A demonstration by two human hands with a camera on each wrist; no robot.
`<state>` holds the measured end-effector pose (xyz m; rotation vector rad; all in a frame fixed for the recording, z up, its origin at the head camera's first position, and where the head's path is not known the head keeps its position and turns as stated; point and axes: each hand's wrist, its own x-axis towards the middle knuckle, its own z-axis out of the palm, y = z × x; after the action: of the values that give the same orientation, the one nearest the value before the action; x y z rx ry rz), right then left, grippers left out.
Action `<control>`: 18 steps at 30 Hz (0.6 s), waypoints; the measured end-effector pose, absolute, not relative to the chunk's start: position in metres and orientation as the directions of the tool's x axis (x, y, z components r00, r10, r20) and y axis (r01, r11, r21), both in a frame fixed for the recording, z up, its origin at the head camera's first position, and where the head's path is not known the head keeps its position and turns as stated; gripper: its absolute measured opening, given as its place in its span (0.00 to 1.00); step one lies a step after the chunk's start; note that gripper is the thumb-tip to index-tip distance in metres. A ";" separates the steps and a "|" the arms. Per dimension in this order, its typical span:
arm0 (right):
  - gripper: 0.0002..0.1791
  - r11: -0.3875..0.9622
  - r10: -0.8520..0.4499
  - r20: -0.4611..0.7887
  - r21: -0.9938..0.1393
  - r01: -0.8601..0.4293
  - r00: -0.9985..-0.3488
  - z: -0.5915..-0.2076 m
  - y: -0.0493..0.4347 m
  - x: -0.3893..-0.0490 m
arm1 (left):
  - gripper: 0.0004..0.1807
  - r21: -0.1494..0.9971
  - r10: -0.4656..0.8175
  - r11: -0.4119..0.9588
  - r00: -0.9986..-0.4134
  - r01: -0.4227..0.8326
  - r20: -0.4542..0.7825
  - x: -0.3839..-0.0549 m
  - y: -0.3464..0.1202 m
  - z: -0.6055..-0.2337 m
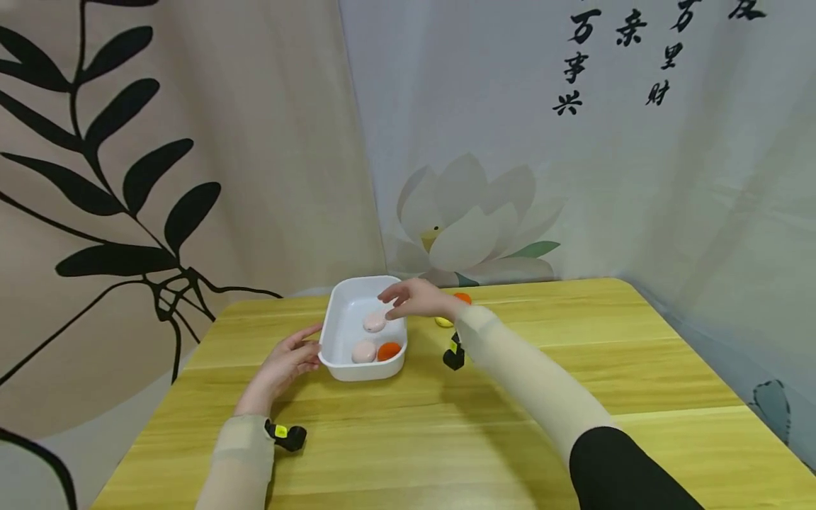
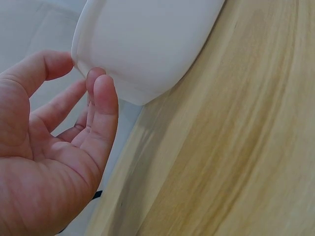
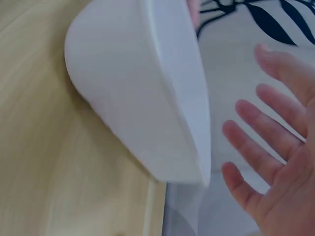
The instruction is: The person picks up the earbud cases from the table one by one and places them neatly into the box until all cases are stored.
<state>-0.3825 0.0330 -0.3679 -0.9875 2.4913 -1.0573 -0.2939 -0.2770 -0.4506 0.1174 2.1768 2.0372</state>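
A white rectangular tub (image 1: 336, 312) stands on the table. Inside it are two pale pink round pieces (image 1: 364, 351) and an orange round piece (image 1: 388, 351); their exact kind cannot be made out. At the tub's left side, my left hand (image 1: 288, 363) touches the wall and rim with its fingertips, fingers loosely bent, as the left wrist view also shows. Over the tub's right side hovers my right hand (image 1: 417, 297), its fingers spread and apart from the tub in the right wrist view (image 3: 280, 142), with nothing held.
Behind the right wrist, an orange piece (image 1: 462, 297) and a yellow piece (image 1: 444, 321) are partly hidden on the wooden table (image 1: 382, 446). Printed curtains (image 1: 287, 177) hang just behind the table's back edge. A small black device is on each wrist.
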 end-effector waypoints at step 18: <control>0.28 0.073 -0.300 0.083 -0.991 -0.110 -0.950 -0.415 0.163 -0.387 | 0.32 0.997 0.154 0.045 -0.986 -0.062 -0.069 -0.295 -0.277 -0.455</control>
<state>-0.3870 0.1635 -0.4145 -0.4231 2.1911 -2.0029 -0.2948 -0.2771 -0.4552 0.0954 2.1512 2.0666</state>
